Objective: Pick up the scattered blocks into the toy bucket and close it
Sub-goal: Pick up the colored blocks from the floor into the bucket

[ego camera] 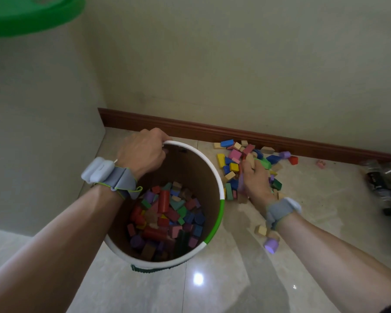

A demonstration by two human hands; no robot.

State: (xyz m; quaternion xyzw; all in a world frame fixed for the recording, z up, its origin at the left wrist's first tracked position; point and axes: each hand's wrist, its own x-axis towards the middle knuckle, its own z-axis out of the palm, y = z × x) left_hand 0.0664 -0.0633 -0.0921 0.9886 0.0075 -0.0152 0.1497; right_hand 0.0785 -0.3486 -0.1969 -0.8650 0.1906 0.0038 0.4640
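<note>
On the tiled floor [235, 279] by the wall stands the toy bucket [220, 206], its mouth open and its bottom already covered by a jumble of coloured blocks [167, 215]: red cylinders, purple, green, blue and pink pieces. I would say the job is somewhat past halfway. A good pile of scattered blocks [231, 159] still lies just beside the bucket, against the brown skirting board [303, 141], and two strays, a tan block [260, 230] and a purple cylinder [271, 244], sit nearer the person. The left hand [142, 152] steadies the bucket, fingers curled over its white rim in a firm grip. The right hand [256, 177] is down among the pile, its grip closed around a handful of blocks, a tan one and a pinkish one showing between the fingers. Closing is still to come: the green lid [32, 14] shows blurred in the upper left corner, well apart from the bucket. Off to the right edge lie some dark items I cannot make out.
</note>
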